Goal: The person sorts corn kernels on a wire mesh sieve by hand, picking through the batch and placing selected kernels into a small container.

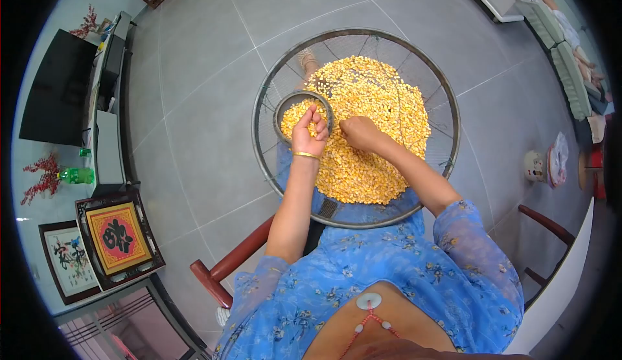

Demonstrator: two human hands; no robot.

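Yellow corn kernels (372, 169) lie spread over a round mesh sieve (262, 159) that rests across my lap. Inside its left part sits a small grey bowl (277, 115), also filled with kernels. My left hand (310, 133), with a gold bangle at the wrist, is turned palm up at the bowl's right edge. Its fingers are curled in, and what they hold, if anything, is hidden. Just to the right, my right hand (360, 133) is closed in a fist over the kernels; its contents cannot be seen.
A red-brown wooden chair arm (243, 256) is at my left. Framed pictures (120, 237) and a television (57, 88) stand further left. On the right are a white patterned container (535, 166), another chair arm (547, 224) and a sofa (570, 78) with a person's legs on it.
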